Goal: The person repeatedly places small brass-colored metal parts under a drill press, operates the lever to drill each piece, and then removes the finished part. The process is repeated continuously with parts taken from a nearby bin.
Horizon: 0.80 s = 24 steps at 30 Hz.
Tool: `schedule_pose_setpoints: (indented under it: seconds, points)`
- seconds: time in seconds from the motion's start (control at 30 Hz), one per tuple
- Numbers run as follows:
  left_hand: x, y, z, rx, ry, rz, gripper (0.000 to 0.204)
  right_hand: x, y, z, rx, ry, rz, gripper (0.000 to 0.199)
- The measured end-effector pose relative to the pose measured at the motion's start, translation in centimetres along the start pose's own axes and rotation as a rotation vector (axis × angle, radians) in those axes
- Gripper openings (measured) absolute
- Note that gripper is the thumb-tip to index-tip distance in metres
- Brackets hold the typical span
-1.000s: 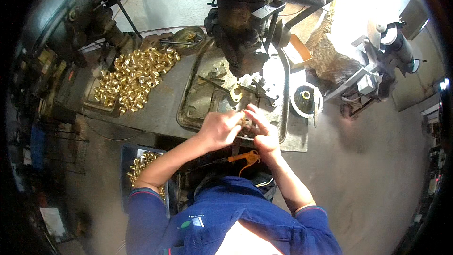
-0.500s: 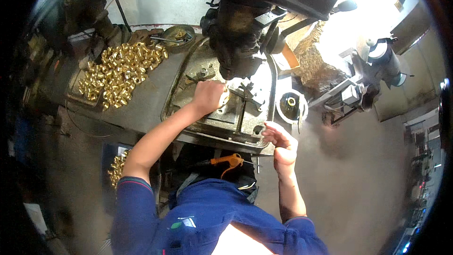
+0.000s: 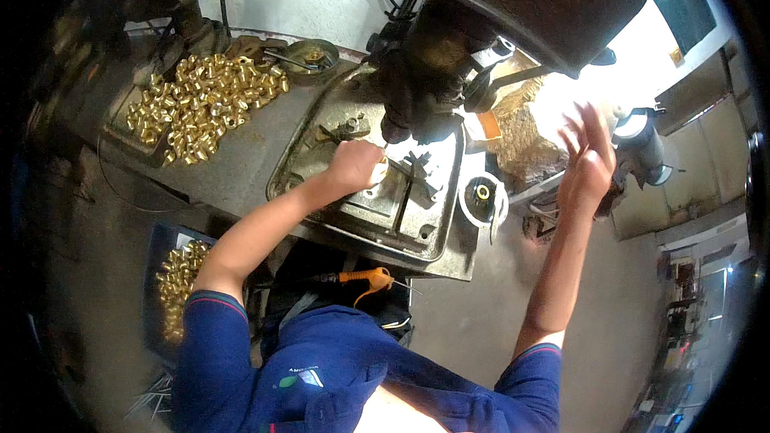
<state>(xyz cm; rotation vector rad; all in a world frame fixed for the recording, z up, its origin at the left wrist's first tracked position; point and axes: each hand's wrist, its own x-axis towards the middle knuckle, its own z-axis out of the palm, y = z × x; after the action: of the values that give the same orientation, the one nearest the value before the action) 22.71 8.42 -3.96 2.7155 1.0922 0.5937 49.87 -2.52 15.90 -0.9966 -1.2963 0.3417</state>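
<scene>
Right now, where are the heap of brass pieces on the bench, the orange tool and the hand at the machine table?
Heap of brass pieces [image 3: 204, 104], head view, middle of the pile.
Orange tool [image 3: 365, 277], head view, on its orange body.
Left hand [image 3: 357, 167], head view, back of the hand.

dim workshop | blown-out glare upper right | fisheye bending, black rim | raised hand [image 3: 589, 162] motion-blurred

A grimy metal workbench [image 3: 233, 164] carries loose brass fittings [image 3: 204, 104] and a drill-press tray [image 3: 385, 208].
</scene>
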Motion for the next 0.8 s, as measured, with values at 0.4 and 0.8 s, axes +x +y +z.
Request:
schedule_pose_setpoints:
  seconds: [0.4, 0.8]
  points:
    - [-3.4, 3.0, -1.2, 0.034, -0.031, 0.007, 0.002, 6.5, -3.1, 3.0, 0.222, 0.026, -0.066, 0.055]
    - [-3.8, 2.7, -1.0, 0.014, 0.088, 0.076, 0.006, -9.4, -1.5, 4.4, 0.125, 0.091, -0.267, 0.061]
